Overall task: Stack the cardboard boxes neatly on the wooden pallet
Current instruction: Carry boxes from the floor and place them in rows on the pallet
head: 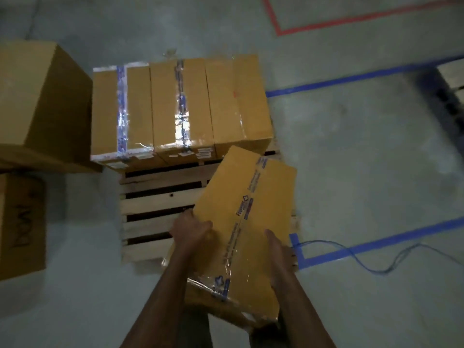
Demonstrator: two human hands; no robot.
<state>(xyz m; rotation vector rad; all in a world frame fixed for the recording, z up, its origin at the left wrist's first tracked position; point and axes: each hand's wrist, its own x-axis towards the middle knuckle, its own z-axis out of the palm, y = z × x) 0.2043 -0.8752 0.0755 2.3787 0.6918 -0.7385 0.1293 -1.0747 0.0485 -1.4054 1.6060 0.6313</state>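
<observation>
I hold a long taped cardboard box [241, 222] tilted over the near right part of the wooden pallet [155, 197]. My left hand [192, 228] grips its left edge, thumb on top. Against the box's right side lies my right hand [277, 252], fingers pointing forward along it. Three similar boxes stand side by side on the pallet's far half: a left one [110, 111], a middle one [175, 106] and a right one [238, 101]. The far corner of the held box sits close to the right one.
A large cardboard box [37, 101] stands at the left, with another box [22, 222] below it near the floor. Blue tape lines [376, 242], a blue cable [364, 262] and red tape [351, 20] mark the concrete floor. A dark object [447, 91] sits at the right edge.
</observation>
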